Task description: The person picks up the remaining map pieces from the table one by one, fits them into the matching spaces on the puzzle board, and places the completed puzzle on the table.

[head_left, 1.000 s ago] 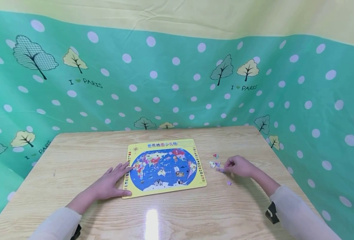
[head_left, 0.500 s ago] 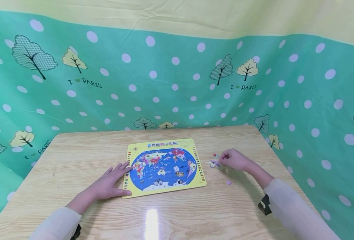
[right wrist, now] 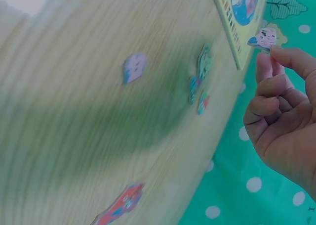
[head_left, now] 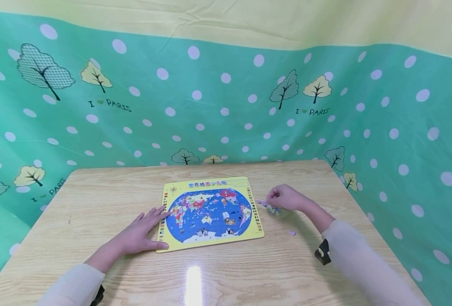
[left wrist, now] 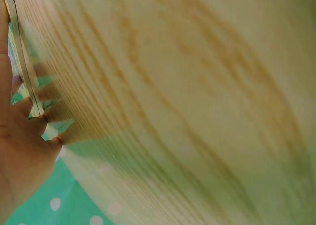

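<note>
Actually, only the right wrist view makes plain the pale puzzle piece (right wrist: 265, 38) that my right hand (right wrist: 284, 118) pinches just beside the map board (head_left: 211, 216); it alone shows a red piece (right wrist: 121, 205) on the table (head_left: 107, 199). The head view has my left hand (head_left: 143, 233) whole, fingers loosely spread, gripping nothing, resting on the board's left edge.

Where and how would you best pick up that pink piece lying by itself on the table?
Probably pinch its opposite edges, coming from above: the pink piece lies flat and looks thin, and it touches only the table, leaving its edges free.
</note>
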The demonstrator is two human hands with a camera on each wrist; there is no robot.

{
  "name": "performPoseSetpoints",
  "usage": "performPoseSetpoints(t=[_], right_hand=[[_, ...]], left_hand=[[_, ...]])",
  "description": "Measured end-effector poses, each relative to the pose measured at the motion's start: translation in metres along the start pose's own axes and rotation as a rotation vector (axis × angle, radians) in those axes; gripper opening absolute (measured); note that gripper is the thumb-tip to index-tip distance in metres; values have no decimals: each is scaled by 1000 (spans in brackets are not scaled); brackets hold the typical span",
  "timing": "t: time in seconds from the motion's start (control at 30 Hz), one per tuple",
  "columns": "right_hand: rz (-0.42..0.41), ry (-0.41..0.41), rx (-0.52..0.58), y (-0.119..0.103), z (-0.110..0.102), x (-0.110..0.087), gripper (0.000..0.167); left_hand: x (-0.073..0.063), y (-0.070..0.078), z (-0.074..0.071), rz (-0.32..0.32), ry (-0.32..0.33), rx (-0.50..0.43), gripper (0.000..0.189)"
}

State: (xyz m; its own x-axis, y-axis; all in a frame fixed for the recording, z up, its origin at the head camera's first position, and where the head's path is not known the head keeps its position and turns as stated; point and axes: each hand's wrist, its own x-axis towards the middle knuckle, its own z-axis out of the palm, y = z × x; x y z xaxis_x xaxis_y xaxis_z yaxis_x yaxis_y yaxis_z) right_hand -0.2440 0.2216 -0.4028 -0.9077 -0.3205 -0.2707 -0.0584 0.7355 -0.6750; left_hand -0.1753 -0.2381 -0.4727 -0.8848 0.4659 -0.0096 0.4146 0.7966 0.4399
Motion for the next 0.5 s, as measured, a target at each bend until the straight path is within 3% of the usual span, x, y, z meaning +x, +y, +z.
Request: performPoseSetpoints(t=[0.5], right_hand=[[-2, -11, -9, -19, 15, 22, 12]], left_hand=[[-1, 2, -1, 3, -1, 2, 97]])
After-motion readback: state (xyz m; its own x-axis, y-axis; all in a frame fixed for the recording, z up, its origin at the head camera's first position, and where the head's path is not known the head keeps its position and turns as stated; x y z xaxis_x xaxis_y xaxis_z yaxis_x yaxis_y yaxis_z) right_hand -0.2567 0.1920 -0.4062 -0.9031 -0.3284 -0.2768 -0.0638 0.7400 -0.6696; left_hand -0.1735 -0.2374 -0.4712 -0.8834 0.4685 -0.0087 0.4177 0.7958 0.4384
